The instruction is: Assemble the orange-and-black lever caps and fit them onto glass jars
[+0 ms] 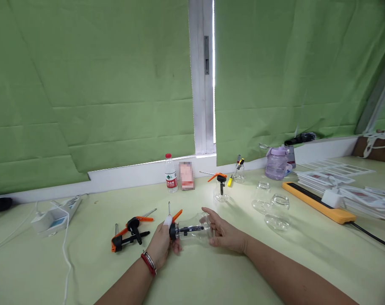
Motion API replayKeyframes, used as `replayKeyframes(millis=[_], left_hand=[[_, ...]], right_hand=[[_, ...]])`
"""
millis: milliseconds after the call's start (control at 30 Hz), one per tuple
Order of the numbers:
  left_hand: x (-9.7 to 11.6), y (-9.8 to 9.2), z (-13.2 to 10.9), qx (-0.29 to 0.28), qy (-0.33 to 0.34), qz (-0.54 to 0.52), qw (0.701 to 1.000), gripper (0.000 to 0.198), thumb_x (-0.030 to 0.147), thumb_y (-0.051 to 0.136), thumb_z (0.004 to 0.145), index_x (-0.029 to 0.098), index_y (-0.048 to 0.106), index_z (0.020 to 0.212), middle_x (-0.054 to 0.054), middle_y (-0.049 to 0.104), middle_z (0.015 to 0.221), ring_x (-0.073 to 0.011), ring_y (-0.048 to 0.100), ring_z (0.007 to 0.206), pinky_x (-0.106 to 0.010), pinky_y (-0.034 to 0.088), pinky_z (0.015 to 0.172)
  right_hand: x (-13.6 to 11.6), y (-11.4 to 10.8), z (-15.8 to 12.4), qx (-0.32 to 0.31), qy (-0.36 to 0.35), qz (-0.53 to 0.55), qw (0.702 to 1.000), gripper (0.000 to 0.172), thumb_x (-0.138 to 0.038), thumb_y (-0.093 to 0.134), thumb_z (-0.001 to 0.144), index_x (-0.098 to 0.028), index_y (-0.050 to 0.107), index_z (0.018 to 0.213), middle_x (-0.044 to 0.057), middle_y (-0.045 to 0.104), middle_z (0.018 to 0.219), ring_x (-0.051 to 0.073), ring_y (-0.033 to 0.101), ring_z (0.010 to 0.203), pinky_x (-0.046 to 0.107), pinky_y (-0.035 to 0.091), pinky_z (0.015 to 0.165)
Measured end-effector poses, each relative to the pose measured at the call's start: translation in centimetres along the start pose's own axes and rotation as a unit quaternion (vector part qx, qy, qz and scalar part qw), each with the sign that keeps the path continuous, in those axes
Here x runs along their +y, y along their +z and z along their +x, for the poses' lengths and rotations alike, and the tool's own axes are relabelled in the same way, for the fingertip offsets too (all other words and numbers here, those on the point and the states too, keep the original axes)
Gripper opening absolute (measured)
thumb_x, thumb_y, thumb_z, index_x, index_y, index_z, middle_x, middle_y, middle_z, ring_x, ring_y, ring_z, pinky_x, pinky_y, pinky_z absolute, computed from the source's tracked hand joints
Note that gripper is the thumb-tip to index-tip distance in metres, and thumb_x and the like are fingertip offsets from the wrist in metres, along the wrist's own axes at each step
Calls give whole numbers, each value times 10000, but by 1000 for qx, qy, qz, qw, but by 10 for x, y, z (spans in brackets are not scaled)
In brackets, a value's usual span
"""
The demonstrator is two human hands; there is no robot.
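My left hand (pixel 163 240) is wrapped round a black and orange spray head with a metal nozzle that points up. The head's black tube reaches into the neck of a clear glass bottle (pixel 195 231), which lies sideways above the table. Around the bottle's wide base, the fingers of my right hand (pixel 223 233) are closed. To the left, two loose spray heads (pixel 133 228) with orange levers lie on the table. A glass bottle with a spray head (pixel 222 186) stands upright farther back. Two open glass bottles (pixel 276 212) stand to the right of my hands.
At the back are a water bottle (pixel 171 176), a pixelated upright card (pixel 186 176), a small glass jar (pixel 239 171) and a yellow-handled tool (pixel 230 181). A purple jug (pixel 276 163), an orange power strip (pixel 319 203) and papers (pixel 364 197) occupy the right. White cables (pixel 67 254) run at left.
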State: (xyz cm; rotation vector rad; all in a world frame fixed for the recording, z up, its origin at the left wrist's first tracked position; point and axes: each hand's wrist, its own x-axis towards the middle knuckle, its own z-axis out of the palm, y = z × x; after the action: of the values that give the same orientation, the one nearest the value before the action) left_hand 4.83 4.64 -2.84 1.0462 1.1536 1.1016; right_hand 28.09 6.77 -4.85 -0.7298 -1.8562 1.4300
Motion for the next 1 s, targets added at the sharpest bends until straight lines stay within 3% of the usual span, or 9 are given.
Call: replayKeyframes(millis=[233,433,633,800,1000], left_hand=[[0,1,-1,-3,5,20,1000,456,618,366,788,205,449,612,33,498,396,-112,423,280,-269,414,388],[-1,1,-2,1,6,35,999,478,644,353,777,200,459,636,24,510,398,-131,471,305,-236,348,337],[0,1,-3,-3,6,39,999,453,613,328,807,209,442,637,37,501,389,-121,456,296,-236,356,348],[4,3,-5,2,1,40,999,435,587,320,823,207,438,647,43,493,394,-122,465,304,-234,356,352],[6,7,-9,2,8,39,999,431,602,337,810,212,424,647,48,482,388,-118,458,303,-235,361,356]], right_hand=[[4,-1,2,6,19,15,1000,807,-417,754,640,-278,319,1306,70,449,1160,151,509,859,288,424,726],[1,-2,2,9,40,20,999,737,-467,736,634,-240,403,1250,50,509,1031,157,507,813,298,419,714],[-4,1,2,-4,34,76,997,618,-480,703,674,-193,465,1167,36,523,925,149,492,790,266,392,682],[-4,1,2,6,33,31,999,546,-540,619,735,-179,481,1121,16,526,826,105,418,630,214,302,531],[-3,-1,3,34,41,-43,998,479,-630,497,777,-167,562,878,-14,476,679,94,358,544,234,304,527]])
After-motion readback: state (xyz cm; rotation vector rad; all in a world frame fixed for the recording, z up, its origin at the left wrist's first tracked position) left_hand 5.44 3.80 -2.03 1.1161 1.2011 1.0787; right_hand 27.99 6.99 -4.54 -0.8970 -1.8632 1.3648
